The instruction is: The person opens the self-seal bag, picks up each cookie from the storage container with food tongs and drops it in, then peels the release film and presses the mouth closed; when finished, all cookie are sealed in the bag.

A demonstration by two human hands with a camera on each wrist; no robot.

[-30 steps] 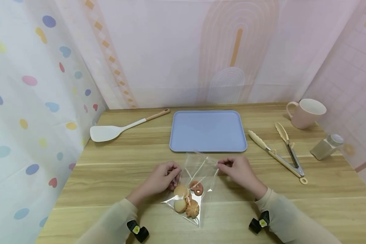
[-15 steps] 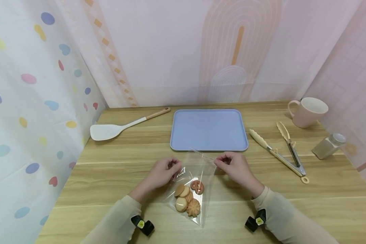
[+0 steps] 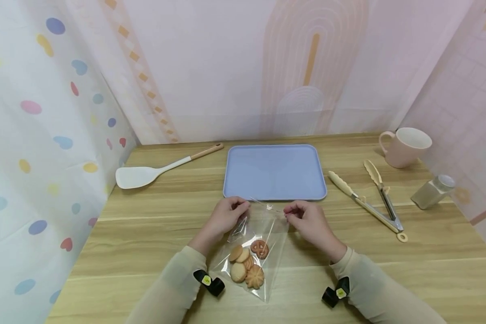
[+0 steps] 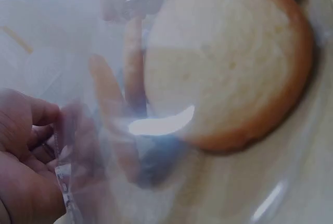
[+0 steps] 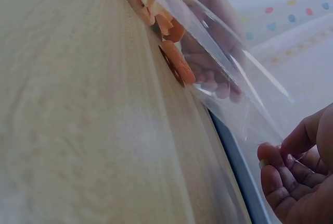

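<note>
A clear plastic bag (image 3: 263,225) lies toward the front of the table with several cookies in its lower part. Among them are a flower-shaped cookie (image 3: 254,276), a pretzel-shaped cookie (image 3: 260,248) and a round cookie (image 3: 238,272). My left hand (image 3: 226,215) pinches the bag's upper left edge. At the upper right corner, my right hand (image 3: 311,225) pinches the film between thumb and fingers. A round cookie (image 4: 229,67) fills much of the left wrist view behind the film. In the right wrist view, the bag (image 5: 234,78) stretches up from the cookies to the right fingertips.
A blue tray (image 3: 274,173) lies just beyond the bag. To its left is a white spatula (image 3: 137,177) with a wooden handle. Tongs (image 3: 372,204) lie spread on the right, near a pink mug (image 3: 405,148) and a glass shaker (image 3: 432,192). Curtains border the table.
My left hand has moved up along the bag's left side to near its top. My right hand has shifted slightly left and up with its corner. The cookies have settled a little.
</note>
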